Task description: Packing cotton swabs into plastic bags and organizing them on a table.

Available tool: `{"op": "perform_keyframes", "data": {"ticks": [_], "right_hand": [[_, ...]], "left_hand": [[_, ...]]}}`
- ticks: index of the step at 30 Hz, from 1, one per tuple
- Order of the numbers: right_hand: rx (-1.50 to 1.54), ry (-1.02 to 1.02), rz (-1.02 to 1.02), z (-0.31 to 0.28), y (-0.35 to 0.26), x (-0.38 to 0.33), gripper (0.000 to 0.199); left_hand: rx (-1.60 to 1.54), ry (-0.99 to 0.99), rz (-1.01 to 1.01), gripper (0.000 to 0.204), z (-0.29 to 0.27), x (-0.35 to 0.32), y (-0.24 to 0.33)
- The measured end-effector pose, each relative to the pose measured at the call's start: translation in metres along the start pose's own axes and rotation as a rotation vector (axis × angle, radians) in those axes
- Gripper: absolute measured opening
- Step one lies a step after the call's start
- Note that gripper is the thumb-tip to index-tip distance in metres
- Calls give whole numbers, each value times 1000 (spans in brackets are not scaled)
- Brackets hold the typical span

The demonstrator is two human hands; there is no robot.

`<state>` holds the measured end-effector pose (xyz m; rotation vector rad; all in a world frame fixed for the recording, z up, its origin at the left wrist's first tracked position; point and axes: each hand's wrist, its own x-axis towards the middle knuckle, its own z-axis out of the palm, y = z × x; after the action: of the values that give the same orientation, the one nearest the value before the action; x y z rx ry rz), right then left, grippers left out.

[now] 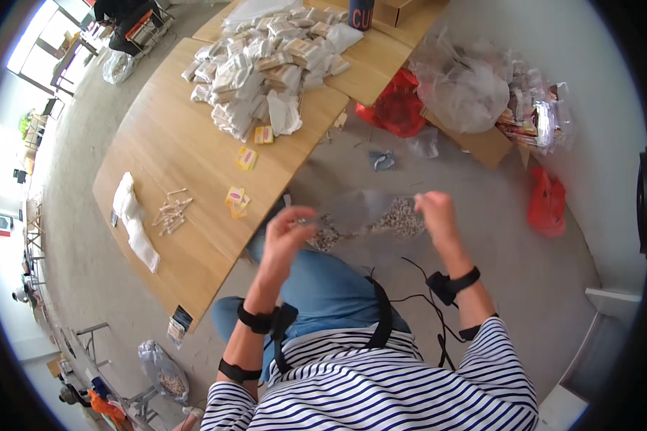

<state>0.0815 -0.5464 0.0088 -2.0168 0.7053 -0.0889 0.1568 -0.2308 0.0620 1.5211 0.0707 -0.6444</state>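
A clear plastic bag [363, 207], with speckled brown-and-white small pieces at its two lower sides, hangs in front of my knees, beyond the table's edge. At its upper right corner, my right hand [438, 212] is closed in a pinch on the plastic. My left hand [289, 231] is at the bag's left side with fingers curled onto its edge; the fingertips are slightly blurred. To the left on the wooden table [144, 122] lie loose cotton swabs [172, 212], a white elongated bundle [133, 223] and small yellow cards [237, 201].
A large heap of small wrapped packets [266, 68] covers the table's far end, near a dark cylinder [361, 14]. Red bags [395, 104], clear plastic bags [464, 93] and cardboard [474, 140] lie on the floor at right. Black cables [438, 320] run beside my right leg.
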Motion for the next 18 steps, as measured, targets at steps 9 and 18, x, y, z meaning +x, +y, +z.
{"op": "perform_keyframes", "data": {"ticks": [9,18], "right_hand": [[154,-114,-70,-11,-68,-22,38],[-700,123,-157,-2,80,8,30]], "left_hand": [[45,-31,113,23,20,4,28],[152,98,53,19,-12,20,-32]]}}
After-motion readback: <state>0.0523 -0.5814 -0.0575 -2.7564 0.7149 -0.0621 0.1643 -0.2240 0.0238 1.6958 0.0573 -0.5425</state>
